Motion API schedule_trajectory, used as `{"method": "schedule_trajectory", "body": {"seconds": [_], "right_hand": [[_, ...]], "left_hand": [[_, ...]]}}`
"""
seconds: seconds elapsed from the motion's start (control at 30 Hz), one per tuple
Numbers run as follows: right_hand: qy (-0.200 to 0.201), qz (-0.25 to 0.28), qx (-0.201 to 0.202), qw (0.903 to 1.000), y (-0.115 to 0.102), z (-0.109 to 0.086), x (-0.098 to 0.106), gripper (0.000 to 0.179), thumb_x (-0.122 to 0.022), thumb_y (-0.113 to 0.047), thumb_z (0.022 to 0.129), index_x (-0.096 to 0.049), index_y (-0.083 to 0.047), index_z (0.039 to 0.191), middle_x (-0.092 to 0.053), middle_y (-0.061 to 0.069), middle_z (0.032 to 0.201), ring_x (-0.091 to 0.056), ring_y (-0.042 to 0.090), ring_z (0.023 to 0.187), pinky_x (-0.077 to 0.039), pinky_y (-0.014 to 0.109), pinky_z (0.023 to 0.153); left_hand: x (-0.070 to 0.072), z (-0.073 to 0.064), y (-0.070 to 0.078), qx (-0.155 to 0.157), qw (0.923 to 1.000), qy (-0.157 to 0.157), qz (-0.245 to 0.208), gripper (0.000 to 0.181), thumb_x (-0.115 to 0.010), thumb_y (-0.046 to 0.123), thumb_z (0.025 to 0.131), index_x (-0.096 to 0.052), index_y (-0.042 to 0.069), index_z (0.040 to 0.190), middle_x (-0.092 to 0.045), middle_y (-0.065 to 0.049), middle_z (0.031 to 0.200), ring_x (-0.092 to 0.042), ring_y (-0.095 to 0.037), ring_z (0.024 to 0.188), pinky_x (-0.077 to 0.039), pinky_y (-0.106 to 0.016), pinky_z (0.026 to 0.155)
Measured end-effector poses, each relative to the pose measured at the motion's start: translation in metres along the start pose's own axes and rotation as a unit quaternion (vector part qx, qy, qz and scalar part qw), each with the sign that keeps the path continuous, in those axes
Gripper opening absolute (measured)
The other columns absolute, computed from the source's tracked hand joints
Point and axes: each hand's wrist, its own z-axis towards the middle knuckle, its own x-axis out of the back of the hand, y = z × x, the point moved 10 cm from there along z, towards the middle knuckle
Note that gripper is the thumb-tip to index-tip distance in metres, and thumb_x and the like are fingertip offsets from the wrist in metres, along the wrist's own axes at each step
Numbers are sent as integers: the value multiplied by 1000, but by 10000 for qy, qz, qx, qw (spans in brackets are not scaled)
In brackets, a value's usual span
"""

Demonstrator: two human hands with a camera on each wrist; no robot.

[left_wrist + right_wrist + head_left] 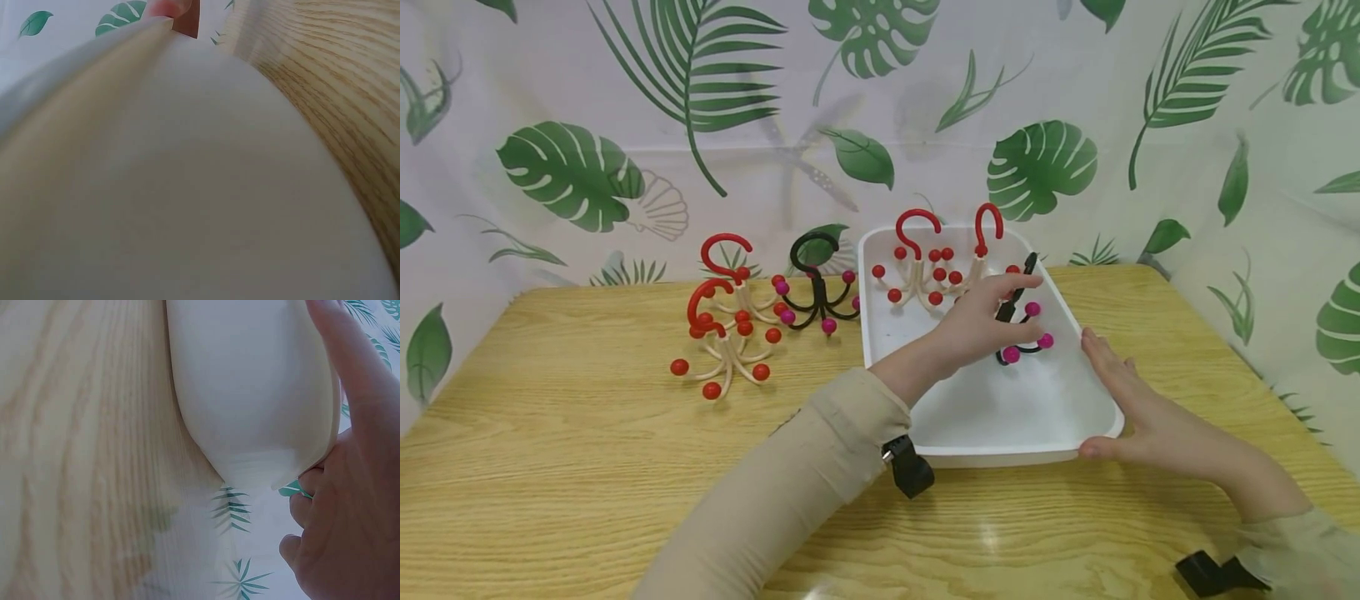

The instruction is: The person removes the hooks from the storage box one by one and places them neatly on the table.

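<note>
Over the white tray (970, 433), my left hand (973, 325) reaches in with thumb and fingers spread apart on either side of a black multi-arm hook (1006, 312) with magenta balls. That hook leans over at the tray's right side, partly hidden by the hand. Two cream hooks with red curved tops, a left one (917, 271) and a right one (977, 265), stand farther back in the tray. My right hand (1138, 417) holds the tray's near right corner, thumb at the front and fingers along the outer side. Its thumb tip (170, 7) shows at the rim in the left wrist view.
Left of the tray on the wooden table (587, 467) stand another black hook (818, 292) with magenta balls and two cream-and-red hooks, a nearer one (727, 354) and a farther one (742, 292). A leaf-patterned cloth (737, 150) hangs behind the table and along its right.
</note>
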Motion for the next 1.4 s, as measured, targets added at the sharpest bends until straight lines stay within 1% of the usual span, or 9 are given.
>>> {"method": "schedule_trajectory", "body": {"seconds": [0.13,0.37,0.43,0.6,0.83,0.97,1.1,1.23,1.4], "right_hand": [[6,-4,22,10000,-1,0,1,118,-79,-29,78,13,-23,152,13,12,158,10,42,141,11,61,107],[107,-76,196,9997,-1,0,2,118,-80,-27,77,10,-20,153,11,13,158,7,41,142,11,57,109],[88,-77,178,9998,-1,0,1,118,-80,-28,77,11,-21,152,11,12,158,7,42,142,11,58,109],[57,-43,53,10000,0,-1,1,119,-80,-28,76,11,-23,152,11,11,158,6,45,141,10,62,107],[47,0,-40,10000,0,-1,1,120,-81,-29,75,11,-25,152,11,9,159,8,47,140,9,65,105],[87,29,61,9999,-1,-2,3,120,-81,-28,75,10,-24,152,11,10,159,10,47,139,8,66,106],[87,22,46,9999,-1,-2,3,119,-81,-28,75,10,-23,152,11,9,159,11,47,139,7,65,106],[22,80,-51,10000,0,-2,1,119,-80,-28,77,11,-24,152,13,9,158,12,47,139,7,66,106],[-13,128,-47,9999,-1,-1,0,118,-80,-27,77,12,-25,152,13,9,158,11,45,140,8,63,107]], "left_hand": [[0,-1,2,-71,9999,-12,-72,51,-70,13,87,-54,15,136,-49,-2,138,-47,-23,122,-47,-29,94],[9,-5,0,-76,9987,369,-347,37,-69,10,88,-64,16,124,-56,3,121,-52,-15,107,-48,-19,83],[11,-6,-1,-50,9979,465,-439,33,-69,9,88,-67,17,120,-58,6,114,-53,-12,100,-49,-18,78],[16,-11,0,-84,9955,658,-676,25,-66,7,90,-70,16,113,-61,2,110,-55,-10,91,-51,-19,73],[28,-18,6,-414,9904,790,-1056,18,-65,7,91,-72,13,106,-65,5,100,-60,-11,86,-52,-21,74],[37,-26,16,-637,9854,846,-1331,15,-66,4,89,-71,9,103,-67,2,98,-62,-14,86,-53,-23,77],[48,-35,23,-696,9810,910,-1569,14,-66,3,89,-68,7,103,-66,-3,100,-63,-15,87,-53,-24,79],[60,-47,30,-758,9790,1009,-1601,15,-66,4,89,-64,5,104,-64,-5,102,-63,-16,89,-53,-24,80],[77,-64,41,-1053,9751,1128,-1595,18,-65,1,89,-60,3,105,-63,-9,103,-62,-20,90,-53,-27,81]]}}
